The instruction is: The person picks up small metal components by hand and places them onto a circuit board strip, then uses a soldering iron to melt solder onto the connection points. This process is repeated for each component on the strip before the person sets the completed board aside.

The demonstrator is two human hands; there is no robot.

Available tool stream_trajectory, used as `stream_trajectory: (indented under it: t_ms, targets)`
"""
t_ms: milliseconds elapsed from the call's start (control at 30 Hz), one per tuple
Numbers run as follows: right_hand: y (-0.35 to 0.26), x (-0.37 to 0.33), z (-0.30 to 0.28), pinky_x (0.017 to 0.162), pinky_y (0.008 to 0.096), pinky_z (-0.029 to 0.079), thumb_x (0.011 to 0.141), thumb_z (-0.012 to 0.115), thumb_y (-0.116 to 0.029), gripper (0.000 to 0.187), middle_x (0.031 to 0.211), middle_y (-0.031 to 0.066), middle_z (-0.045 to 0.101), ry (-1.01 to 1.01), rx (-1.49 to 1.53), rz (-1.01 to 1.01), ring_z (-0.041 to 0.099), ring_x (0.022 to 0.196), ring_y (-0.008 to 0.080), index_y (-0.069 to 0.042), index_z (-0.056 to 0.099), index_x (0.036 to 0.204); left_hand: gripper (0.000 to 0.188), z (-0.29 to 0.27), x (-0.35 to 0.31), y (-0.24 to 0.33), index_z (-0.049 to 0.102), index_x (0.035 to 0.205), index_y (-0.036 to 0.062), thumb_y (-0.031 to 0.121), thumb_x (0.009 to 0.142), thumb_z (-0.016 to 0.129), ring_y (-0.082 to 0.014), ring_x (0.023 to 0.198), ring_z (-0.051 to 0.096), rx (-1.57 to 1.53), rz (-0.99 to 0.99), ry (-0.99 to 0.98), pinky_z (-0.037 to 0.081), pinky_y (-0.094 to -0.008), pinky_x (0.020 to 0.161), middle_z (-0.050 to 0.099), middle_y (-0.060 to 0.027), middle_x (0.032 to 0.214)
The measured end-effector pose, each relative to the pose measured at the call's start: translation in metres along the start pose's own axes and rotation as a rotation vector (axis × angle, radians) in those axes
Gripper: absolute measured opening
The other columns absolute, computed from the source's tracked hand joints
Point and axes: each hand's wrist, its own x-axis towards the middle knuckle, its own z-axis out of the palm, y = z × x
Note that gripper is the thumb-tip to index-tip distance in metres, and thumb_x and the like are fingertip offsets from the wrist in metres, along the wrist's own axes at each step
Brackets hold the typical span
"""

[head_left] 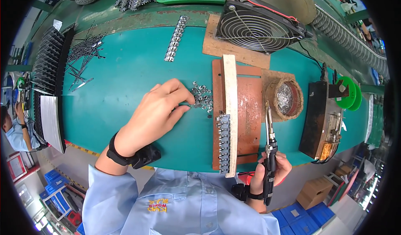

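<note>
Left hand: the left hand [152,111] reaches over the desk [112,114], thumb and forefinger nearly meeting at the near-left edge of a loose pile; whether they pinch a piece cannot be told.
Small metal parts: the pile of small metal parts [203,96] lies on the desk between those fingertips and a brown board.
Right hand: the right hand [258,180] is wrapped around the handle of a soldering iron [270,153].
Iron tip: points away from the body, near the rim of a round holder [298,97] containing silvery material.
Brown board: the brown board [249,114] carries a pale bar [229,88], with a row of small components [224,145] along its left side.
Far side: a black fan [255,24] stands tilted beyond the board; a strip of metal pieces [176,38] lies to its left.
Right end: a dark box [313,118] beside a green spool [355,95].
</note>
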Motion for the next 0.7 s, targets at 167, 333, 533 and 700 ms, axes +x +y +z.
stream_trajectory:
  t_ms: [167, 333, 533, 700]
  targets:
    - [0.001, -0.001, -0.002, 0.064, 0.0284, 0.044, 0.075, 0.066, -0.029, 0.05, 0.095, 0.0127, 0.047, -0.004, -0.014, -0.007, 0.052, 0.075, 0.0182, -0.006, 0.036, 0.108, 0.012, 0.001, 0.003, -0.001, 0.055, 0.08, 0.0031, 0.0, 0.07, 0.061, -0.0254, 0.071, 0.053, 0.134, 0.087, -0.015, 0.043, -0.0334, 0.063, 0.053, -0.0075, 0.085]
    - [0.001, 0.0, 0.0, 0.067, 0.0297, 0.043, 0.075, 0.068, -0.024, 0.049, 0.09, 0.0121, 0.049, -0.021, 0.009, -0.025, 0.051, 0.074, 0.0188, -0.005, 0.036, 0.107, 0.012, 0.004, 0.002, 0.007, 0.054, 0.081, 0.0048, 0.001, 0.071, 0.059, -0.0278, 0.07, 0.049, 0.205, 0.087, 0.019, 0.042, -0.0351, 0.065, 0.05, -0.008, 0.08]
    - [0.003, 0.003, 0.0, 0.07, 0.0327, 0.042, 0.072, 0.07, -0.016, 0.049, 0.085, 0.0125, 0.052, -0.033, 0.026, -0.1, 0.052, 0.073, 0.0214, -0.005, 0.036, 0.107, 0.012, 0.004, 0.001, 0.012, 0.053, 0.081, 0.0036, 0.0, 0.071, 0.06, -0.0244, 0.068, 0.051, 0.166, 0.055, 0.022, 0.043, -0.0313, 0.061, 0.052, -0.0077, 0.081]
    - [0.006, 0.005, -0.001, 0.068, 0.0321, 0.043, 0.07, 0.071, -0.014, 0.05, 0.085, 0.013, 0.054, -0.043, -0.003, -0.181, 0.053, 0.07, 0.0214, -0.005, 0.038, 0.106, 0.009, -0.004, 0.0, 0.025, 0.054, 0.083, 0.0017, 0.0, 0.076, 0.059, -0.0152, 0.068, 0.056, -0.182, -0.158, -0.188, 0.043, -0.0252, 0.06, 0.057, -0.0051, 0.08]
